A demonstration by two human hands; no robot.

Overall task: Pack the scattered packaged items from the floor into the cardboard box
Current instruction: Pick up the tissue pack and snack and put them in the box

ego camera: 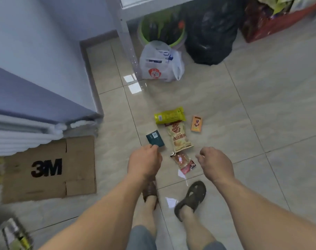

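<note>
The 3M box [48, 170] lies flat on the floor at far left; my left hand [144, 161] pinches the teal pack [155, 138] by its near edge; the chips [179, 137], green pack [169, 115], red pack [185, 162] and orange sachet [196, 123] lie between; my right hand [215, 163] hovers loosely curled, empty.

Left hand [144, 162] fingers pinched; right hand [215, 164] loosely curled, empty.

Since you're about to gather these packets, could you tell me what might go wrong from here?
The left hand pinches only a corner of the dark teal packet, so it may slip. The red packet lies close to the sandalled feet and could be stepped on. The 3M cardboard looks flat, not an open box.
</note>
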